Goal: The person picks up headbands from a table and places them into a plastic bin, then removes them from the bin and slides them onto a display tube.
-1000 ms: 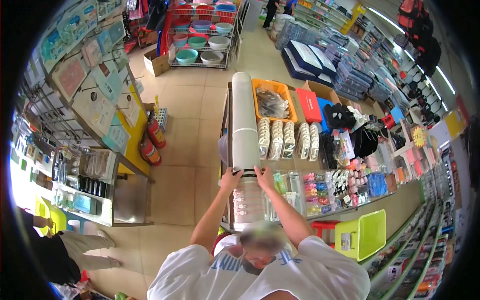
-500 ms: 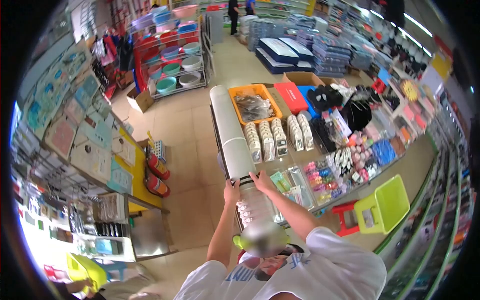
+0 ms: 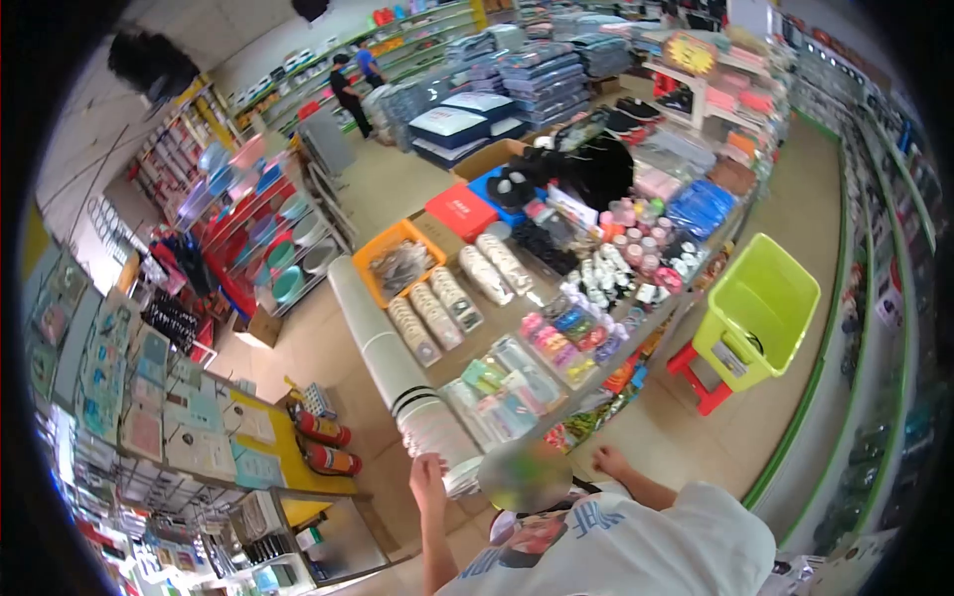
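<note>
A long pale roll in clear wrapping lies along the left edge of the display table, with black bands around its near part. My left hand is at the near end of the roll, its fingers extended against or just beside the wrapping; contact is hard to make out. My right hand is off the roll, in front of my body past the table's near edge, its fingers loosely bent and nothing visible in them. A blurred round patch covers the space between my hands.
The table holds an orange basket, rows of white packs, a red box and small colourful goods. A lime-green bin on a red stool stands right. Fire extinguishers stand left; two people are at the back.
Both hands have left the black bands. My left hand has moved to the roll's near end, and my right hand has drawn off to the right. The view has turned rightward.
</note>
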The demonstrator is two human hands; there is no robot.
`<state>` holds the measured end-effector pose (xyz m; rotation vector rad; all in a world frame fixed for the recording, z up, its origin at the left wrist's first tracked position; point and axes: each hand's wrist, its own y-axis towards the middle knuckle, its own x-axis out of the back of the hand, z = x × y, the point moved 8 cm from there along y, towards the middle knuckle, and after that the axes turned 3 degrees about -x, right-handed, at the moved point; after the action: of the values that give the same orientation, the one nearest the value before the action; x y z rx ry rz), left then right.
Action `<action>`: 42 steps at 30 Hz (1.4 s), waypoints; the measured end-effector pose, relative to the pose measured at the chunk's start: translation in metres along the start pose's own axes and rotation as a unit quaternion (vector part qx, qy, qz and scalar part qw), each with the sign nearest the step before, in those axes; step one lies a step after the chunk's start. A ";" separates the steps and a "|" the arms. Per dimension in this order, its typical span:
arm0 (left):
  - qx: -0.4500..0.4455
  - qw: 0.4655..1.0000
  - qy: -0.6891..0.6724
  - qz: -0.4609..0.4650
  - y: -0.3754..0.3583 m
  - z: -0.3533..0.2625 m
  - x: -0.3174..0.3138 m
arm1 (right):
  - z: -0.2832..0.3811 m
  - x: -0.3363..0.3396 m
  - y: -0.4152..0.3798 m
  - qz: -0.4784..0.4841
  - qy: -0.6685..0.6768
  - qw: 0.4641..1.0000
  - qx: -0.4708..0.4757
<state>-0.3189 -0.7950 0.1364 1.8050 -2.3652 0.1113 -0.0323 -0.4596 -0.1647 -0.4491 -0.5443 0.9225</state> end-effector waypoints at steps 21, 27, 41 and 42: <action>-0.230 0.516 0.340 0.752 -0.218 -0.048 -0.654 | -0.333 0.265 -0.168 -0.250 0.448 0.825 -0.238; -0.169 0.476 0.233 0.831 -0.241 0.018 -0.787 | -0.368 0.354 -0.153 -0.217 0.252 0.882 -0.335; -0.218 0.545 0.312 0.747 -0.147 -0.029 -1.092 | -0.051 0.795 -0.015 -0.430 0.244 0.869 -0.010; -0.199 0.559 0.325 0.737 -0.142 -0.020 -1.098 | -0.046 0.802 0.014 -0.397 0.232 0.888 -0.003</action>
<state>0.1011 0.2142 -0.0414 -0.6950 -2.2002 0.3058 0.3790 0.2131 -0.0121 -0.3836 -0.2411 0.0104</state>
